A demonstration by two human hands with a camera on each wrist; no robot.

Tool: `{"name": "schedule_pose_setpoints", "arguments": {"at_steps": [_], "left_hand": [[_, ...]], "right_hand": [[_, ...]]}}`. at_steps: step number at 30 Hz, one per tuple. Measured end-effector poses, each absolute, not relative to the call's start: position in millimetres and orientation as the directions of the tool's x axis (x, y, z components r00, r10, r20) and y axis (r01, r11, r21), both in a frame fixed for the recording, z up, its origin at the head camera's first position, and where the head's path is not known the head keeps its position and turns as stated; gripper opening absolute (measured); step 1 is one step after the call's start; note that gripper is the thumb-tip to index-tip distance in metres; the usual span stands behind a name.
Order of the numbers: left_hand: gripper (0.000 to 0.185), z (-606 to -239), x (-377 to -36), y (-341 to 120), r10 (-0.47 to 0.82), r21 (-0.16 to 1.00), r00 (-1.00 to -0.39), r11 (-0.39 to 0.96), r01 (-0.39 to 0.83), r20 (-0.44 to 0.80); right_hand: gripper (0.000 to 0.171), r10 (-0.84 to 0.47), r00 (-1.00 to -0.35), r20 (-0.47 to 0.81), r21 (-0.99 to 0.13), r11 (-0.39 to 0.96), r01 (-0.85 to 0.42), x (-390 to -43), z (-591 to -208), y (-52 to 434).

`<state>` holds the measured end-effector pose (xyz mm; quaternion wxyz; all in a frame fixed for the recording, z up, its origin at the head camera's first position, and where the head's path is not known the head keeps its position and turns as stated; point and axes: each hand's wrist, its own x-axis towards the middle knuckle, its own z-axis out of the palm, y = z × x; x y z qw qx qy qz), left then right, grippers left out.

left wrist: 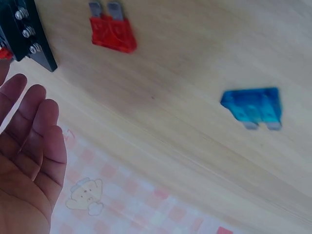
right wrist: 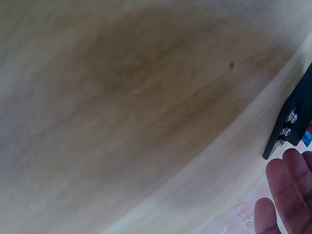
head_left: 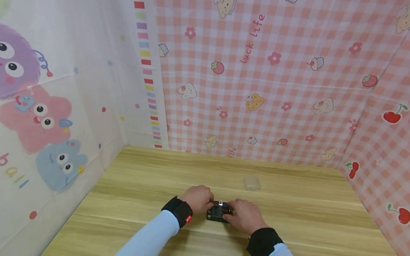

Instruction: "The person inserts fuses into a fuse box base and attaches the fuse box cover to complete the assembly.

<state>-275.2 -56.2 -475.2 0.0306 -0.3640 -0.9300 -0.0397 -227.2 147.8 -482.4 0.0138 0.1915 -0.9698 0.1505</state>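
A black fuse block (head_left: 217, 214) lies on the table in front of me, with screw terminals along its edge. My left hand (head_left: 197, 200) grips its left end, fingers at the far corner. From the right, my right hand (head_left: 247, 216) holds the block, thumb on the near side and fingers at the far side. Red and blue blade fuses (right wrist: 307, 137) show at the block beside the right fingers. In the left wrist view, a loose red blade fuse (left wrist: 113, 34) and a blue blade fuse (left wrist: 253, 106) lie on the table near the left hand.
A clear plastic cover (head_left: 252, 183) lies on the wooden table (head_left: 146, 171) beyond the right hand. Pink checked cloth (head_left: 205, 116) hangs behind and on the right. White cartoon cloth (head_left: 102, 78) hangs on the left.
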Motion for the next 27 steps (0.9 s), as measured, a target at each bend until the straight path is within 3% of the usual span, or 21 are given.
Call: {"name": "schedule_pose_setpoints", "arguments": {"at_steps": [6,16,27], "left_hand": [[0.012,-472.5,-274.1,-67.4,0.640,0.069,-0.762,0.760,0.646,0.095],[0.019,-460.6,-275.5,-82.0,0.508,0.152,-0.861,0.852,0.501,-0.009],[0.023,-459.8,-274.3,-99.3,0.457,0.186,-0.887,0.880,0.438,-0.074]], "right_hand": [[0.045,-0.342,-0.936,0.081,-0.276,0.895,-0.351,-225.3,-480.6,151.4],[0.052,-0.309,-0.950,0.044,-0.275,0.911,-0.309,-225.9,-478.8,153.9],[0.053,-0.295,-0.955,0.040,-0.261,0.919,-0.294,-224.8,-477.6,156.8]]}}
